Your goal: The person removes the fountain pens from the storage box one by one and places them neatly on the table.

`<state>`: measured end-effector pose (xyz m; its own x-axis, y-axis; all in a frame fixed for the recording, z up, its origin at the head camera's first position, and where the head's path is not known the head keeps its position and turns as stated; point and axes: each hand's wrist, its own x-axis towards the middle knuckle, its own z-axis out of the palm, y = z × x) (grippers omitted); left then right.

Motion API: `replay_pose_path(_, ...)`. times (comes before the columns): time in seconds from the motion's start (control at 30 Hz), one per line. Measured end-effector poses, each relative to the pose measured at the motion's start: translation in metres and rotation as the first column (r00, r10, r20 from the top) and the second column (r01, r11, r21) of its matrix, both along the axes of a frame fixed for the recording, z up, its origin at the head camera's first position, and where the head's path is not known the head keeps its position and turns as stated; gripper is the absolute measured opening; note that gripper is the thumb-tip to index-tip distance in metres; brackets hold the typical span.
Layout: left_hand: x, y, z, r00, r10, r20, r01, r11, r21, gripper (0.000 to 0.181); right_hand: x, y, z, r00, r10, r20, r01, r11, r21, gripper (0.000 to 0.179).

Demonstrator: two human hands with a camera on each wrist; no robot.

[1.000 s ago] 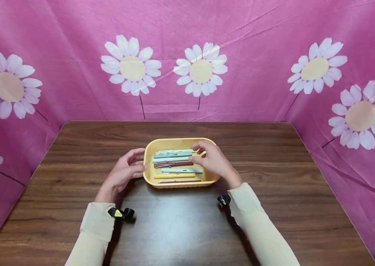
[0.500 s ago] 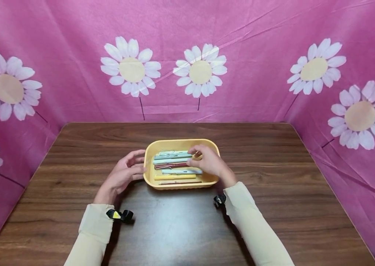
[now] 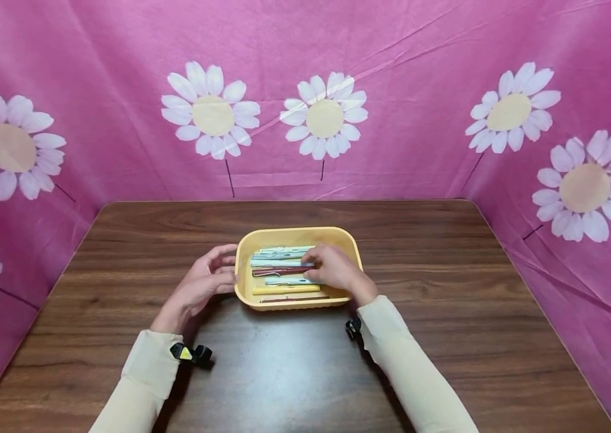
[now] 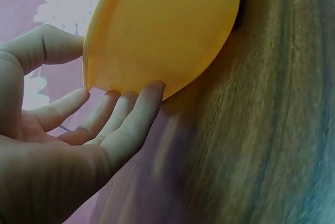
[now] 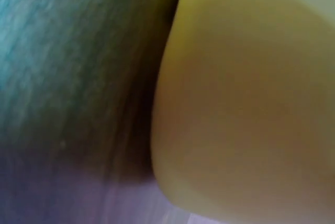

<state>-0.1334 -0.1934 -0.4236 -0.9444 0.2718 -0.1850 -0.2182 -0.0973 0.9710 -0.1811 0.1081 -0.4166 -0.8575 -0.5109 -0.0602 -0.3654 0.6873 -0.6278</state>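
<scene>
Pens (image 3: 278, 263) lie roughly side by side in a yellow tray (image 3: 299, 306) on the wooden table (image 3: 284, 373), pale ones towards 12 o'clock, a yellow pen (image 3: 286, 290) towards 6. At the tray's 9 o'clock end, the left hand (image 3: 201, 285) rests its spread fingertips against the wall, gripping nothing. From 3 o'clock, the right hand (image 3: 340, 270) reaches inside, thumb and fingers bent at the end of a dark red pen (image 3: 282, 272) near the middle; the right wrist view is blurred, so I cannot tell whether they pinch it. Beyond the table at 12 o'clock hangs a pink flowered backdrop (image 3: 414, 120).
</scene>
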Motion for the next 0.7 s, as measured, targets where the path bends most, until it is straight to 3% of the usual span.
replay_pose_path(0.17, -0.0010, -0.0005, 0.0031, 1.000, -0.015, 0.004, 0.015, 1.000, -0.026, 0.074, -0.0009, -0.0032, -0.0036, 0.998, 0.003, -0.056, 0.001, 0.998, 0.063, 0.022)
replay_pose_path(0.3, 0.0000, -0.0002, 0.0030, 1.000, -0.018, -0.005, 0.018, 1.000, -0.018, 0.074, 0.0001, -0.0039, -0.0054, 0.998, -0.007, -0.055, 0.012, 0.996, 0.090, 0.019)
replay_pose_path(0.53, 0.0016, 0.0000, 0.0004, 1.000, -0.013, -0.018, 0.013, 1.000, -0.001, 0.073, 0.0006, -0.0022, -0.0035, 0.997, 0.020, -0.081, -0.022, 1.000, -0.015, 0.013)
replay_pose_path(0.7, 0.0015, -0.0008, -0.0019, 1.000, -0.008, -0.009, 0.008, 1.000, -0.014, 0.074, -0.0004, -0.0024, -0.0040, 0.991, 0.033, -0.129, -0.037, 0.999, -0.034, 0.011)
